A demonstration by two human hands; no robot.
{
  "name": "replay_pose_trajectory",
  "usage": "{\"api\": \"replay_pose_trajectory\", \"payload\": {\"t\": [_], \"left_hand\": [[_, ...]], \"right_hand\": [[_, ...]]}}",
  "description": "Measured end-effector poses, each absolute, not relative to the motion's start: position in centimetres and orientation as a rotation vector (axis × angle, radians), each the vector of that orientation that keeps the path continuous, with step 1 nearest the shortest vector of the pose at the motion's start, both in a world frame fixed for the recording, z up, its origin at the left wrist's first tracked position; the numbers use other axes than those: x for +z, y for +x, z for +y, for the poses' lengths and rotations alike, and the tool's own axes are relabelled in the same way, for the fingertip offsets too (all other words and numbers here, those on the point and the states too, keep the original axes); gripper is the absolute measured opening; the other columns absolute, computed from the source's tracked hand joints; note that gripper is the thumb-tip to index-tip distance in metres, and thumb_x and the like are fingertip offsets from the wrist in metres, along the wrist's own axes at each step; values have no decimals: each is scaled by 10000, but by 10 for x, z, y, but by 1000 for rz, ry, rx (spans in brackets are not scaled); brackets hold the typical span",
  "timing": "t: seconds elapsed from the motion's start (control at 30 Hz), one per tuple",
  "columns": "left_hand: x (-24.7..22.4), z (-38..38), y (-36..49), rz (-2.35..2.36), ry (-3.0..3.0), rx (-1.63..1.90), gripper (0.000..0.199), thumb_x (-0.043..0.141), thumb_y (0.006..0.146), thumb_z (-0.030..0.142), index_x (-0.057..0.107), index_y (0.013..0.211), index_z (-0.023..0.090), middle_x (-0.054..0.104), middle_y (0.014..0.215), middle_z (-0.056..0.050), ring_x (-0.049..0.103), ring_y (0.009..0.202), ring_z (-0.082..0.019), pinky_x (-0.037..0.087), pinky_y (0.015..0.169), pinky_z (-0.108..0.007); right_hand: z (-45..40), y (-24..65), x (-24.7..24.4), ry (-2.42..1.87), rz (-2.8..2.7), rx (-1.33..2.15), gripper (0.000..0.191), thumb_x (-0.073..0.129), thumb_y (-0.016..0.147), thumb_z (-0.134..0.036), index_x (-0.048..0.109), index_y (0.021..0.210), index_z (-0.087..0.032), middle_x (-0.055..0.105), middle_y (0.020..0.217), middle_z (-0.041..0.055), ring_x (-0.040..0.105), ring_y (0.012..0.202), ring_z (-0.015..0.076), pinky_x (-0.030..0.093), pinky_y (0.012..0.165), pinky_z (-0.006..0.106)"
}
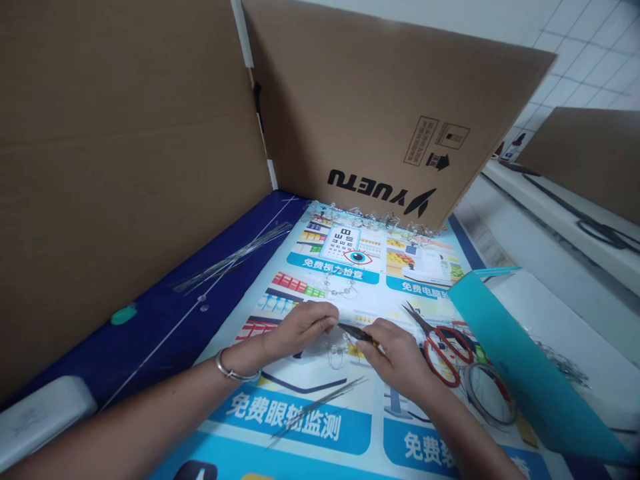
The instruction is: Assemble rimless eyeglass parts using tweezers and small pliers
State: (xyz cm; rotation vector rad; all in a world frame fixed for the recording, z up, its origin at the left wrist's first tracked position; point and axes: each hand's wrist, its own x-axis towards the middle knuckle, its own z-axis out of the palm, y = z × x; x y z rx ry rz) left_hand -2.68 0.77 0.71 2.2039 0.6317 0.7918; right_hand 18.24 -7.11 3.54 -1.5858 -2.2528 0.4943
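Observation:
Near the middle of the table, my left hand point(306, 327) is closed in a pinch at the tip of the pliers; thin wire and clear beads point(337, 348) hang just below its fingers. My right hand point(395, 353) is wrapped round dark-jawed pliers point(357, 333), whose tip points left at my left fingertips. What exactly my left fingers pinch is too small to tell. A loop of clear beads point(341, 285) lies just beyond my hands. In front of them, a bundle of thin wires point(320, 408) rests on the printed sheet point(200, 450).
Red-handled scissors point(447, 347) and a wire coil point(490, 393) lie right of my right hand, beside a teal box point(530, 373) holding small metal pieces. Cardboard panels point(390, 113) stand behind and left. More wires point(235, 257) lie at left; beaded pieces point(375, 219) line the back.

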Motion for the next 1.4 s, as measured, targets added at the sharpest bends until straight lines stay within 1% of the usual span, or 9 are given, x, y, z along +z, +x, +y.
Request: {"api": "replay_pose_trajectory", "payload": {"t": [0.13, 0.2, 0.33, 0.43, 0.63, 0.77, 1.03, 1.27, 1.4], "left_hand": [[8, 7, -27, 637, 2143, 809, 264, 332, 887, 283, 478, 709, 153, 492, 627, 2, 444, 593, -85, 353, 593, -202], [9, 7, -28, 630, 2110, 846, 269, 326, 888, 280, 480, 711, 149, 491, 638, -5, 445, 599, -88, 359, 599, -209], [8, 7, -29, 611, 2116, 928, 260, 328, 888, 268, 492, 729, 143, 503, 653, -19, 455, 616, -95, 368, 612, -220], [6, 7, -29, 552, 2191, 979, 245, 329, 887, 262, 496, 752, 146, 523, 665, -28, 465, 631, -104, 372, 621, -229], [-1, 7, -30, 424, 2301, 1120, 158, 353, 863, 170, 496, 798, 156, 533, 651, -17, 462, 618, -101, 366, 616, -230], [-4, 6, -31, 462, 2322, 1119, 141, 365, 846, 136, 496, 801, 165, 537, 646, -5, 465, 615, -97, 365, 621, -225], [-6, 7, -30, 454, 2413, 1077, 121, 377, 833, 123, 481, 797, 171, 549, 655, 1, 468, 612, -96, 362, 630, -224], [-7, 7, -30, 484, 2469, 1052, 111, 393, 849, 168, 497, 809, 175, 561, 660, -1, 488, 624, -101, 363, 633, -223], [-3, 6, -29, 527, 2422, 1000, 125, 392, 856, 177, 500, 793, 169, 561, 651, 4, 483, 609, -93, 355, 622, -216]], "right_hand": [[-68, 187, 37, -1561, -2222, 542, 174, 416, 859, -336, 512, 797, -204, 535, 794, 19, 487, 744, 140, 358, 627, 243], [-67, 189, 39, -1558, -2217, 522, 164, 421, 857, -331, 508, 804, -202, 534, 809, 24, 485, 758, 144, 360, 635, 247], [-69, 193, 44, -1566, -2263, 378, 161, 432, 848, -330, 520, 822, -197, 533, 852, 55, 474, 822, 175, 368, 692, 279], [-72, 192, 49, -1548, -2302, 294, 175, 428, 849, -331, 529, 840, -189, 534, 860, 71, 470, 825, 185, 371, 704, 294], [-76, 186, 54, -1535, -2352, 210, 169, 425, 851, -308, 533, 855, -178, 530, 845, 71, 470, 824, 185, 368, 708, 300], [-77, 184, 53, -1543, -2364, 209, 170, 417, 854, -315, 521, 842, -181, 529, 847, 63, 469, 825, 182, 365, 708, 298], [-75, 185, 50, -1557, -2345, 242, 173, 406, 858, -323, 513, 863, -187, 526, 865, 62, 466, 829, 182, 367, 715, 301], [-75, 183, 45, -1569, -2376, 259, 182, 404, 860, -332, 515, 837, -189, 532, 853, 64, 472, 833, 184, 370, 721, 301], [-76, 183, 44, -1554, -2369, 300, 178, 404, 861, -328, 520, 859, -192, 538, 858, 63, 476, 827, 178, 374, 715, 291]]}}
